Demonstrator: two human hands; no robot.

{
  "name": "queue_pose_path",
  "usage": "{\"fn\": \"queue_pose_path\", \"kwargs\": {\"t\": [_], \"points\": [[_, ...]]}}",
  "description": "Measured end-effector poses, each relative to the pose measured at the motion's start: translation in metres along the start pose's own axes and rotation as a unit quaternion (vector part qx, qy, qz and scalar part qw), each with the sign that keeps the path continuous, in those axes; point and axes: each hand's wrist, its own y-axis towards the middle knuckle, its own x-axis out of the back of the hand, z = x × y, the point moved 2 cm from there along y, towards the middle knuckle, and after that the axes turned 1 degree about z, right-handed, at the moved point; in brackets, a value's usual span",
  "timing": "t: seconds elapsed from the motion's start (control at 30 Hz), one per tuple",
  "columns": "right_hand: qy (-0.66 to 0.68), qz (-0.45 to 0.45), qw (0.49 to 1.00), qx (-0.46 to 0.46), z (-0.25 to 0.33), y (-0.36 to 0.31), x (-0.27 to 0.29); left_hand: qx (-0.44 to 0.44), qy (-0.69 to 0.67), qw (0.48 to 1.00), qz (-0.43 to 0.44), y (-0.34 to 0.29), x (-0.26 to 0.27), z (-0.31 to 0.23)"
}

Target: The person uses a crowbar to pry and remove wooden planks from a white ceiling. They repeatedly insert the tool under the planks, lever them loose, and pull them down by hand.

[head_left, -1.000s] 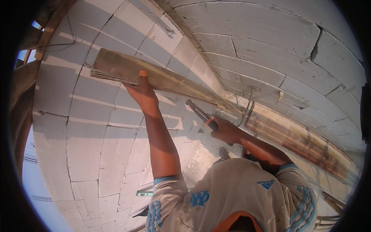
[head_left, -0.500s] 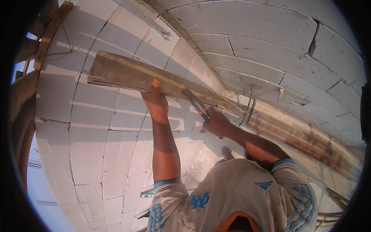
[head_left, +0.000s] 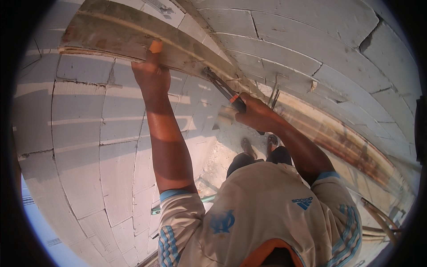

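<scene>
A long wooden board point(head_left: 111, 35), stained with dried mortar, slants along the upper left over a wall of pale blocks. My left hand point(head_left: 151, 78) grips its lower edge, thumb up over the face and fingers hidden underneath. The thumb tip glows orange in the light. In my right hand point(head_left: 255, 111) is a pair of pincers point(head_left: 223, 89), with two dark metal arms, an orange band and black grips. Their head lies at the board's lower edge, right of my left hand; whether the jaws bite on anything is too small to tell.
Pale block walls point(head_left: 89, 147) meet in a corner ahead. Along the right wall runs another stained board point(head_left: 351, 149), with bent metal rods point(head_left: 274, 95) at its near-corner end. A green level-like bar point(head_left: 207, 199) shows beside my left sleeve. My feet point(head_left: 247, 147) stand on rough floor.
The board and both hands sit farther up and left in the picture, as the view has shifted. More of my legs and feet shows. Both grips stay the same.
</scene>
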Motion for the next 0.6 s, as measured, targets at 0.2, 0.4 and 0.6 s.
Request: {"fn": "queue_pose_path", "kwargs": {"t": [0.2,0.4,0.6], "points": [[0.012,-0.054,0.998,0.011,0.006,0.018,-0.012,0.090,-0.197,0.974,-0.068,0.032,-0.026,0.007],[0.180,-0.247,0.950,0.066,0.020,0.021,0.022,0.054,-0.104,0.991,-0.073,0.052,-0.038,0.014],[0.065,-0.272,0.960,-0.033,0.030,0.067,-0.037,-0.278,0.285,0.916,-0.043,0.054,-0.048,0.020]]}}
